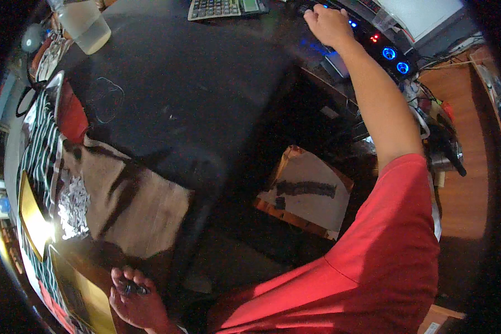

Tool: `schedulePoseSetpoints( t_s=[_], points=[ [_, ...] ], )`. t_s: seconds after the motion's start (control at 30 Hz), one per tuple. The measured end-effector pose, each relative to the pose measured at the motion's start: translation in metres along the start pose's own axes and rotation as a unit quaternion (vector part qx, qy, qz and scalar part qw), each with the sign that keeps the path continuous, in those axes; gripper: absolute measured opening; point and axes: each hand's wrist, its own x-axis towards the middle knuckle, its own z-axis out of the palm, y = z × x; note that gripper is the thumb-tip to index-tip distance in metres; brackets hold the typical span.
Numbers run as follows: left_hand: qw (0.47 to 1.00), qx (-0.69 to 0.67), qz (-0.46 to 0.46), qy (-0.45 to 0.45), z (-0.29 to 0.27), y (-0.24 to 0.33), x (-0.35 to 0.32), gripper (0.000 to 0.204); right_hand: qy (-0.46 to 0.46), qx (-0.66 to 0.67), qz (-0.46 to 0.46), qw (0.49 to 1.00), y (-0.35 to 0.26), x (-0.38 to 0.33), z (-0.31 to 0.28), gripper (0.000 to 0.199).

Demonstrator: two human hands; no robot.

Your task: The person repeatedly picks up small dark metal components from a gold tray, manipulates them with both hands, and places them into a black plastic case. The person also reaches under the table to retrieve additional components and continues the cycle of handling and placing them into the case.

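dark tabletop (195, 94) fills centre. right hand (329, 23), 1 o'clock, fingers curled on a black device (373, 42) with two blue rings. left hand (134, 298), 7 o'clock, fingers pinching one dark marker (132, 288). one calculator (224, 7), 12 o'clock.

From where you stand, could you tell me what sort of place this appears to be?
Probably a small shop counter or work desk. A calculator lies at the far edge of the dark desk, the right hand rests on a device with blue lights, and tangled cables run beside it.
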Motion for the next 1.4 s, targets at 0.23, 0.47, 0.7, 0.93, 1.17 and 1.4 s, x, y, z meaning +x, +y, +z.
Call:
schedulePoseSetpoints(
  t_s=[0.23, 0.47, 0.7, 0.93, 1.17, 1.4],
  points=[
    [0.989, 0.113, 0.031, 0.094, 0.026, -0.014, 0.002, 0.049, 0.113, 0.125, -0.155, 0.973, -0.083, -0.025, -0.066, 0.034],
    [0.994, 0.092, -0.045, 0.038, 0.051, 0.002, -0.022, 0.035, 0.04, 0.492, -0.307, 0.814, -0.246, -0.113, -0.169, 0.039],
    [0.988, 0.129, 0.076, -0.025, 0.069, 0.088, -0.082, 0.035, 0.04, 0.669, -0.533, 0.517, -0.408, -0.212, -0.297, 0.087],
    [0.916, 0.333, 0.206, 0.088, 0.019, 0.178, -0.127, 0.02, 0.117, 0.623, -0.62, 0.462, -0.533, -0.261, -0.358, 0.076],
    [0.828, 0.49, 0.258, 0.08, -0.014, 0.215, -0.119, 0.02, 0.114, 0.644, -0.598, 0.464, -0.593, -0.271, -0.342, 0.062],
    [0.943, 0.245, 0.227, 0.011, -0.014, 0.199, -0.09, 0.061, 0.001, 0.7, -0.563, 0.44, -0.609, -0.276, -0.307, 0.055]
  ],
)
